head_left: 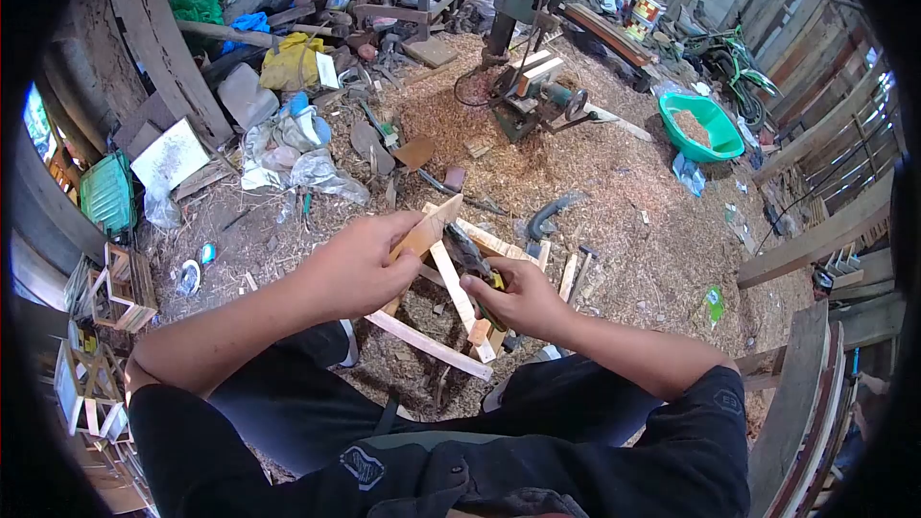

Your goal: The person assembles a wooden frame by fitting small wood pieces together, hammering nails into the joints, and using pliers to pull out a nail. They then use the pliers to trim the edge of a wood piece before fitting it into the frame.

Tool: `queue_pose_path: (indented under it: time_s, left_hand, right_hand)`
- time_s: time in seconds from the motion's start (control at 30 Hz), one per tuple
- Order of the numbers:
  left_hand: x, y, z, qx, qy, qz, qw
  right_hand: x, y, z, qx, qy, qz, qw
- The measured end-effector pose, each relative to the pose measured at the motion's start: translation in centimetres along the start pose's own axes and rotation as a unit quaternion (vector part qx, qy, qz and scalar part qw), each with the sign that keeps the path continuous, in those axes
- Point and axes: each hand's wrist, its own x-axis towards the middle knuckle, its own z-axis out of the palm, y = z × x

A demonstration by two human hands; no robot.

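Workshop floor (662, 240), strewn with wood shavings; weathered timber wall (801, 101) along its right edge, broad leaning planks (158, 34) along its left

Left hand (360, 267): one, fingers and thumb closed on a short wooden piece (430, 228), which is held aloft, tilted, its pointed end away from the person

Right hand (523, 299): one, curled round the yellow-and-black handles of a plier-like tool (466, 249); dark head of the tool right beside the wooden piece — whether the two touch cannot be told

Wooden frame (453, 283): one, pale slats, below both hands and between the person's legs; one long slat (432, 347) across its near side

Curved dark pipe (550, 216): one, on the shavings just beyond the frame

Toward the floor's far edge: machine (552, 96) with a wheel at its side; painted bucket (645, 14), farther right

Far right corner: green basin (733, 148), holding shavings; green motorbike (743, 72) behind it

Far left corner: green bag (199, 3) and yellow bag (293, 62) among mixed scrap — clear plastic bags (326, 175) nearer

Left edge: white board (171, 153), tilted; green container (108, 194); small wooden frames (123, 288) toward the near left corner
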Motion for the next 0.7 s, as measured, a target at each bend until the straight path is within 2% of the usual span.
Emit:
queue_pose_path:
  time_s: [0.07,0.13,0.27,0.33,0.43,0.5,0.63,0.7]
  left_hand:
    - [-0.2,0.1,-0.1,0.001,0.0,0.001,1.0]
    - [-0.4,0.3,-0.3,0.004,-0.001,0.002,1.0]
    - [-0.8,0.9,-0.3,-0.012,-0.025,0.001,1.0]
    - [-1.0,0.8,-0.3,-0.026,-0.033,-0.007,0.999]
    - [-1.0,0.5,-0.3,-0.016,-0.034,-0.005,0.999]
    - [-1.1,0.4,-0.4,0.028,-0.011,0.045,0.998]
    - [-1.3,1.0,-0.8,0.054,-0.019,0.022,0.998]
    - [-1.2,0.7,-0.7,0.098,0.002,0.061,0.993]
  right_hand:
    - [-0.1,0.1,0.1,0.018,-0.005,0.005,1.0]
    - [-0.1,0.2,0.1,0.046,-0.027,0.076,0.996]
    - [0.0,0.0,0.1,0.045,-0.067,0.091,0.993]
    - [-0.1,-0.7,0.2,0.111,-0.093,0.092,0.985]
    - [0.4,0.3,0.2,0.101,-0.079,0.105,0.986]
    - [0.0,-0.2,0.4,0.103,-0.08,0.113,0.985]
    - [-0.2,0.2,1.1,0.131,-0.071,0.132,0.98]
    - [-0.2,-0.4,1.1,0.126,-0.067,0.135,0.98]
